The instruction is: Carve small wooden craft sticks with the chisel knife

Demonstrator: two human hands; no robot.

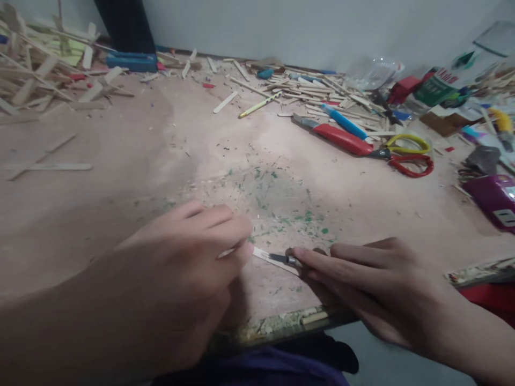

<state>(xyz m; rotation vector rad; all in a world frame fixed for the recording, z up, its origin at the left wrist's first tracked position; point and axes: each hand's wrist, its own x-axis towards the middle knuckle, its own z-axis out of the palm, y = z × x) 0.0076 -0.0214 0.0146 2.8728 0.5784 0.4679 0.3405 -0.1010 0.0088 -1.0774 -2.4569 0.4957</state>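
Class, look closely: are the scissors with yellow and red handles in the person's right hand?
No, the right hand holds a small knife, while the scissors lie apart from it on the table.

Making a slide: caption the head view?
Left hand grips a wooden stick; right hand holds a knife over it.

Bare hands and forearms of the person, hands near each other but apart. The left forearm (60, 316) enters from the lower left; the left hand (189, 262) shows its back, fingers bent and closed in a pinch. The right forearm (470, 335) enters from the lower right; the right hand (378, 281) grips, index finger (333, 264) extended leftward.
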